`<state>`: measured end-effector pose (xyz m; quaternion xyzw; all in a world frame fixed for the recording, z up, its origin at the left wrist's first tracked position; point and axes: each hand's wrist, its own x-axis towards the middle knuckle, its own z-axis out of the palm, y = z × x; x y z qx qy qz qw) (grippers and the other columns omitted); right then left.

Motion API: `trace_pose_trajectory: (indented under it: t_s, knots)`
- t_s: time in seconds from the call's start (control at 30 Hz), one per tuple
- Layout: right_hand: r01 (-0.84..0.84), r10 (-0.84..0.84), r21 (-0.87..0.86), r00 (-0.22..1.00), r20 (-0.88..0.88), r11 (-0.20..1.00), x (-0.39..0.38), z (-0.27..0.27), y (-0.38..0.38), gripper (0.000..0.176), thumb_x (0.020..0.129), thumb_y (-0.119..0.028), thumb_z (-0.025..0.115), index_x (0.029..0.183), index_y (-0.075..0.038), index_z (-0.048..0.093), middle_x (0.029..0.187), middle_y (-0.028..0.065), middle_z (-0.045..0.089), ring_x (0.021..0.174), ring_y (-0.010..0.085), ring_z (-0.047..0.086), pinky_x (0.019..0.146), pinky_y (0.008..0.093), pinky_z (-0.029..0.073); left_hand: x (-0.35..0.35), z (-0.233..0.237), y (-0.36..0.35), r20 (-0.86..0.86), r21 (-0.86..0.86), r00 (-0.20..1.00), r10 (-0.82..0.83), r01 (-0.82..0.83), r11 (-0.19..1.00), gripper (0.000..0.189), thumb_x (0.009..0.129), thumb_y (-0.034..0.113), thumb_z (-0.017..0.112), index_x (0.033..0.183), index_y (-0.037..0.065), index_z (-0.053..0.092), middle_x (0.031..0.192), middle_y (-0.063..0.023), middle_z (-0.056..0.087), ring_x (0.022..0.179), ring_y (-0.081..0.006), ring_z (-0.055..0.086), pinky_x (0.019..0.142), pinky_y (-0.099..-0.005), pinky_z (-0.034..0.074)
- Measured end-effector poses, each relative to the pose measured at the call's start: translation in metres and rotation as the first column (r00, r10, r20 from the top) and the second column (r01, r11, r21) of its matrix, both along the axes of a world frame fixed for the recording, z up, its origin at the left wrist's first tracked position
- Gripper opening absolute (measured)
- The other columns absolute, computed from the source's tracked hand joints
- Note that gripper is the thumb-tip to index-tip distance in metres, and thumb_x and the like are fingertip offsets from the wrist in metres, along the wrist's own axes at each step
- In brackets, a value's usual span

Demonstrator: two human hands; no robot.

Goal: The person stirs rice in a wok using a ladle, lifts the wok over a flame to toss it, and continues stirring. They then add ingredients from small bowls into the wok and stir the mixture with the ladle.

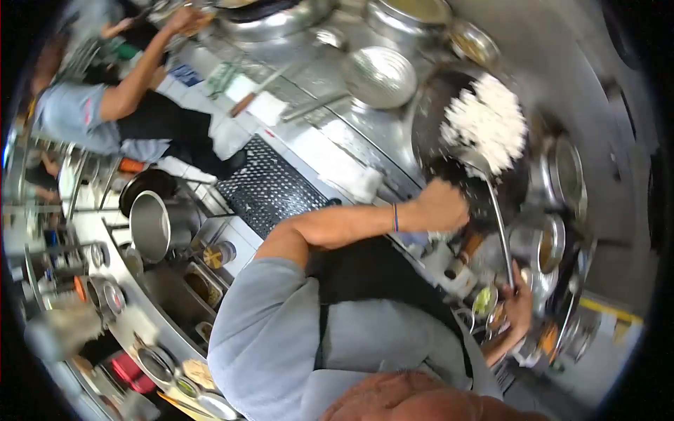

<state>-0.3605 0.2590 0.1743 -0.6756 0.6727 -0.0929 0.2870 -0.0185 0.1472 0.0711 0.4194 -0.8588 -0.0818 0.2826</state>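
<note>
A dark wok (432, 112) holds a mound of white rice (491, 123). The bowl of a long-handled metal ladle (500, 224) rests against the rice at its near side. Fingers of my right hand (518, 302) are wrapped round the ladle's handle, low on the right. My left hand (441, 205) is closed in a fist at the wok's near left edge, with a thin coloured band on the wrist. What that fist grips is hidden from this side.
A perforated strainer (380, 77) lies left of the wok. Metal pots (411, 17) stand behind it. Bowls of ingredients, one with chopped greens (484, 300), sit at the right. A co-worker (105, 116) stands at the upper left, beyond a black floor mat (270, 186). A large pot (151, 224) stands at left.
</note>
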Motion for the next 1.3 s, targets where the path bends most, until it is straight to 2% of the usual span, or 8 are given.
trace_pose_trajectory:
  t_s: [0.3,0.43,0.63,0.73,0.8,0.97,1.07,1.3]
  knots:
    - [0.267,-0.333,-0.253,0.904,-0.267,0.93,0.073,-0.066,-0.063,0.048,0.097,-0.019,0.066,0.144,-0.023,0.059,0.117,0.0244,0.07,0.107,0.0425,0.067,0.09,0.0461,0.053,-0.027,-0.058,-0.045,-0.126,0.11,0.99,0.055,-0.041,0.993,0.03,0.086,0.031,0.063,0.064,0.012,0.074,0.066,-0.0161,0.069,0.06,-0.0374,0.069,0.062,-0.048,0.057]
    - [0.398,-0.323,-0.279,0.905,0.278,0.874,0.039,-0.089,-0.034,0.044,0.099,-0.013,0.065,0.142,-0.004,0.059,0.097,0.0109,0.074,0.08,0.0238,0.07,0.075,0.0343,0.054,-0.012,-0.047,-0.022,-0.089,0.137,0.994,0.07,-0.058,0.989,0.029,0.083,0.025,0.063,0.058,0.012,0.071,0.057,-0.0168,0.065,0.052,-0.0355,0.066,0.057,-0.0432,0.055]
    - [0.337,-0.049,-0.027,0.214,0.976,0.941,0.093,-0.025,-0.023,0.041,0.101,-0.009,0.059,0.139,0.003,0.049,0.097,0.0044,0.06,0.06,0.0105,0.053,0.045,0.0267,0.043,-0.033,-0.051,-0.109,-0.247,-0.024,0.968,0.036,-0.043,0.999,0.031,0.089,0.028,0.066,0.066,0.007,0.07,0.071,-0.0147,0.07,0.065,-0.0344,0.067,0.062,-0.0467,0.053]
    - [-0.113,-0.037,-0.033,-0.563,0.826,0.993,0.109,-0.033,-0.066,0.046,0.107,-0.015,0.049,0.149,0.001,0.039,0.094,0.0024,0.054,0.05,0.0091,0.047,0.033,0.026,0.036,-0.036,-0.062,-0.102,-0.27,-0.079,0.963,-0.014,-0.007,0.997,0.03,0.09,0.027,0.068,0.069,0.006,0.068,0.075,-0.0133,0.069,0.075,-0.0339,0.066,0.072,-0.0478,0.049]
    - [-0.13,-0.116,0.033,-0.709,0.696,0.991,0.124,-0.085,-0.096,0.048,0.109,-0.017,0.045,0.155,-0.004,0.035,0.085,0.0004,0.048,0.044,0.0071,0.041,0.033,0.0238,0.034,-0.036,-0.058,-0.086,-0.237,-0.04,0.971,0.037,-0.048,0.998,0.019,0.088,0.022,0.073,0.082,0.005,0.065,0.089,-0.0135,0.065,0.091,-0.0353,0.06,0.081,-0.0477,0.044]
    - [-0.219,-0.664,0.681,-0.553,0.503,0.699,0.101,-0.125,-0.139,0.033,0.107,-0.015,0.05,0.14,-0.009,0.048,0.075,-0.0027,0.045,0.045,0.0041,0.038,0.033,0.0232,0.029,-0.033,-0.072,-0.063,-0.17,-0.13,0.983,0.069,-0.091,0.987,0.044,0.08,0.012,0.076,0.121,0.007,0.059,0.117,-0.0165,0.057,0.112,-0.0393,0.052,0.095,-0.0511,0.04]
    - [0.183,-0.511,0.513,-0.062,0.857,0.838,0.126,-0.067,-0.115,0.025,0.105,-0.013,0.054,0.13,-0.012,0.053,0.073,-0.0046,0.045,0.045,0.0023,0.037,0.033,0.0233,0.028,-0.027,-0.076,-0.062,-0.129,-0.132,0.989,0.068,-0.086,0.988,0.06,0.077,0.007,0.076,0.133,0.007,0.056,0.123,-0.0167,0.054,0.119,-0.0393,0.05,0.099,-0.0514,0.041]
    - [-0.002,-0.633,0.635,0.074,0.771,0.773,0.134,-0.096,-0.153,0.022,0.106,-0.023,0.055,0.086,-0.014,0.053,0.057,-0.0081,0.04,0.04,0.0019,0.031,0.036,0.0225,0.027,-0.028,-0.07,-0.066,-0.197,-0.105,0.98,0.019,-0.041,0.994,0.057,0.074,0.002,0.071,0.13,0.007,0.058,0.118,-0.0177,0.055,0.118,-0.04,0.05,0.095,-0.0505,0.045]
